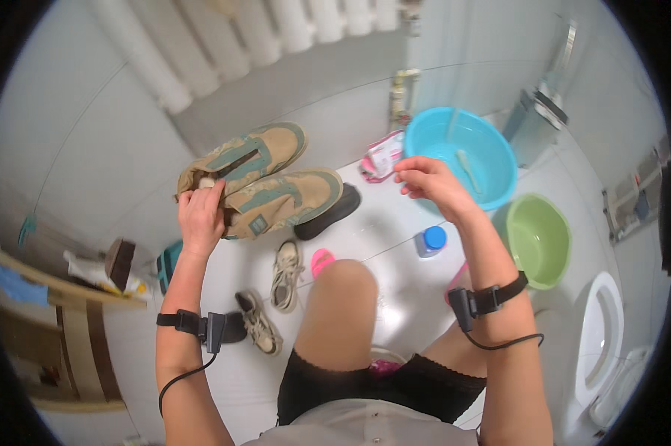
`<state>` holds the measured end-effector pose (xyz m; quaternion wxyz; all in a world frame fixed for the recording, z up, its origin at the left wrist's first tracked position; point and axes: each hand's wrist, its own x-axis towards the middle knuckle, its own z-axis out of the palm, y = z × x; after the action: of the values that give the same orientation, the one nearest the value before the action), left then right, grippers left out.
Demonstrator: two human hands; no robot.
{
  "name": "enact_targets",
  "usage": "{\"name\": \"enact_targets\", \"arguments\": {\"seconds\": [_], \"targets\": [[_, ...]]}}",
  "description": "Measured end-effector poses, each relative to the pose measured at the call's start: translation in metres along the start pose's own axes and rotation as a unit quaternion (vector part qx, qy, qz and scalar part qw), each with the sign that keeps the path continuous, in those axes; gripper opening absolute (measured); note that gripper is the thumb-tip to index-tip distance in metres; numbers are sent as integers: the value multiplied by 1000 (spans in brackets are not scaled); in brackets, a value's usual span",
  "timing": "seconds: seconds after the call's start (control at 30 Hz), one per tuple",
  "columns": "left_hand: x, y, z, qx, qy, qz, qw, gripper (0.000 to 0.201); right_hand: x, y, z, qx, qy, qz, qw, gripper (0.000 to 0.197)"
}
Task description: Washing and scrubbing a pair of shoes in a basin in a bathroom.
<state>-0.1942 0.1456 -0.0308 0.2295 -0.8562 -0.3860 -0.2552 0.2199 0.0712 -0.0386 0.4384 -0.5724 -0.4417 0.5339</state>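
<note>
While the left hand [202, 215] grips shoe collars [202, 165], the right [432, 183] hovers free.

Pair of shoes [317, 195]: tan, high-cut, green trim. Both were side by side in the upper left of the view, toes toward the upper right, collars agape. Far shoe [282, 145] showed a dark slit along its front; near shoe [306, 197] bore a small green square patch by the ankle.

The tan-and-green high-top shoes [295, 195] look like matt canvas cloth. Smooth plastic makes up the blue basin [501, 152], the lime-green basin [549, 241] and the capped bottle [427, 247] — while the white floor tiles [361, 234] and toilet seat [584, 357] look glossy; the shelf [92, 334] appears wooden.
</note>
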Motion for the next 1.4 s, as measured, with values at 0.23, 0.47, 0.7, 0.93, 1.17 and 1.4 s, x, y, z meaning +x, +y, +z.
{"name": "enact_targets", "arguments": {"seconds": [0.23, 0.47, 0.7, 0.93, 1.17, 1.4], "targets": [[139, 98, 23, -73, 92, 146, 982, 56, -13, 2, -70, 52, 133, -65, 988, 38], [199, 165, 35, -149, 118, 221, 956, 57, -21, 6, -101, 139, 223, -106, 959, 62], [227, 203, 73, -238, 70, 207, 946, 55, -9, 11, -136, 137, 306, -70, 940, 50], [212, 207, 102, -319, -48, 103, 941, 49, 19, 27, -159, 2, 317, -22, 948, 37], [190, 184, 126, -301, -126, -35, 945, 42, 12, 15, -159, -86, 216, 14, 973, 54], [194, 178, 156, -348, -178, -217, 895, 39, 13, 19, -147, -126, 190, 68, 971, 67]]}}
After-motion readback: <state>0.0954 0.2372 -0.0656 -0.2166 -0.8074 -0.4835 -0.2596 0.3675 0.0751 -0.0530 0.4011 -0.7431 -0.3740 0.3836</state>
